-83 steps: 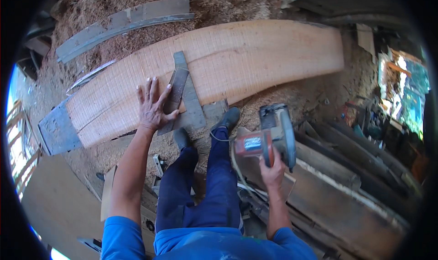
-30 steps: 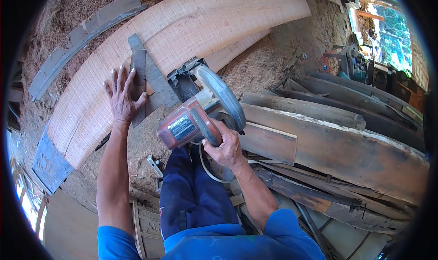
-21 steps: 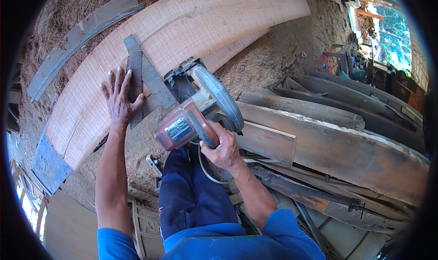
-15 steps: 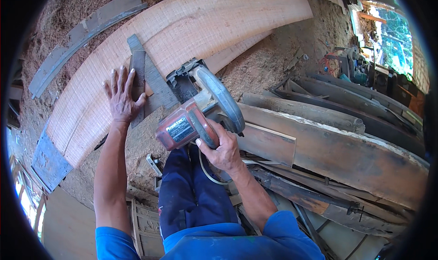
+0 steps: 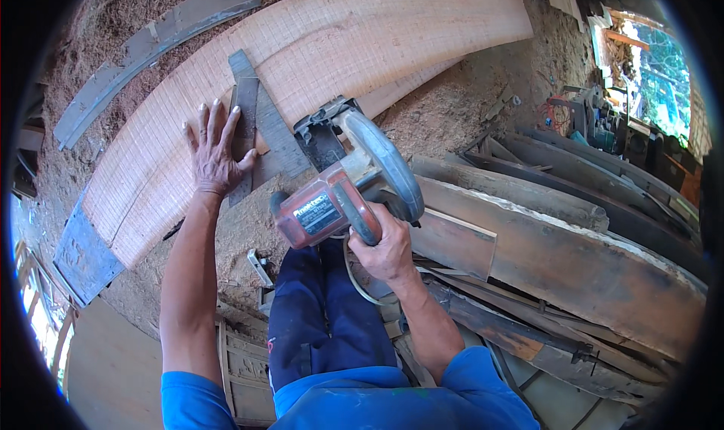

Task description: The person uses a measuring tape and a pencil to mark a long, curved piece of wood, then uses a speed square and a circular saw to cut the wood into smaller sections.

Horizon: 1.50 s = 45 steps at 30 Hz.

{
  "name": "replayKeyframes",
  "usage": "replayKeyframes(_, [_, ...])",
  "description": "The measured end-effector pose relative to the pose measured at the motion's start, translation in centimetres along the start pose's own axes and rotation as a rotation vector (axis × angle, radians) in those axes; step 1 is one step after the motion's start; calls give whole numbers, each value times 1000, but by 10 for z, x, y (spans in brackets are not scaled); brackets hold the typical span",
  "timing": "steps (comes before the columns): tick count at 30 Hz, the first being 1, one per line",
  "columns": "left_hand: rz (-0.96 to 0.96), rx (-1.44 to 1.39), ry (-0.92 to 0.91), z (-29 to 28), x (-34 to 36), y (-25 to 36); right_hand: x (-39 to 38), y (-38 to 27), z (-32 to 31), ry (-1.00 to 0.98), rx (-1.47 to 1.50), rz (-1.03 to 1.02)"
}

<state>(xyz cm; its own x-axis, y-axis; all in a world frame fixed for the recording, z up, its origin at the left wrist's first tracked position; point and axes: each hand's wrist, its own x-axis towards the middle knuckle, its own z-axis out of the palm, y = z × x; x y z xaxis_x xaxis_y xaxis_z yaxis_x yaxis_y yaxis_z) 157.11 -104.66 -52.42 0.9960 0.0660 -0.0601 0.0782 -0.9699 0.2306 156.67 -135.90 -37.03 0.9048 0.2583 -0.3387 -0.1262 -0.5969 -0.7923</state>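
My right hand (image 5: 385,245) is wrapped round the rear handle of a red circular saw (image 5: 317,207) with a grey-blue blade guard. The saw's base is at the near edge of a wide, curved, pale wooden plank (image 5: 173,128). My left hand (image 5: 215,155) lies flat with fingers spread, partly on the plank and against a narrow dark wood strip (image 5: 245,121). Beside that strip, a grey angled wooden piece (image 5: 275,124) crosses the plank and reaches toward the saw's base. The blade and the saw's underside are hidden.
Thin curved grey strips (image 5: 136,60) lie on sawdust beyond the plank. A dark flat piece (image 5: 87,238) sits at its left end. Several long weathered boards (image 5: 558,256) are stacked at right. A metal clamp-like part (image 5: 259,267) is by my legs, near the saw's cord (image 5: 354,283).
The whole view has shifted slightly, so everything appears a little further right. Both hands keep their places, the left on the wood and the right round the saw handle.
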Motion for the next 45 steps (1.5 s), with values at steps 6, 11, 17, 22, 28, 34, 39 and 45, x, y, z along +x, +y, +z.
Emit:
replayKeyframes(6, [-18,-7,-20,1,1,-3,2,0,4,-18,30,35])
replayKeyframes(11, [-19,-14,-28,1,1,-4,9,-2,5,-17,5,11])
replayKeyframes(17, [-24,-25,-31,0,2,-2,14,-9,15,1,42,12])
replayKeyframes(22, [-37,-12,-64,-3,1,-2,16,-9,18,-15,49,27])
replayKeyframes(28, [-48,-11,-70,-4,3,-1,25,-14,19,-14,58,34])
replayKeyframes(34, [-12,-18,-29,1,1,-3,35,-20,20,-13,47,18])
replayKeyframes(39, [-10,-15,-50,0,3,-4,46,-27,20,-51,30,58])
replayKeyframes(45, [-16,-24,-85,0,3,-6,58,-35,25,-44,46,50])
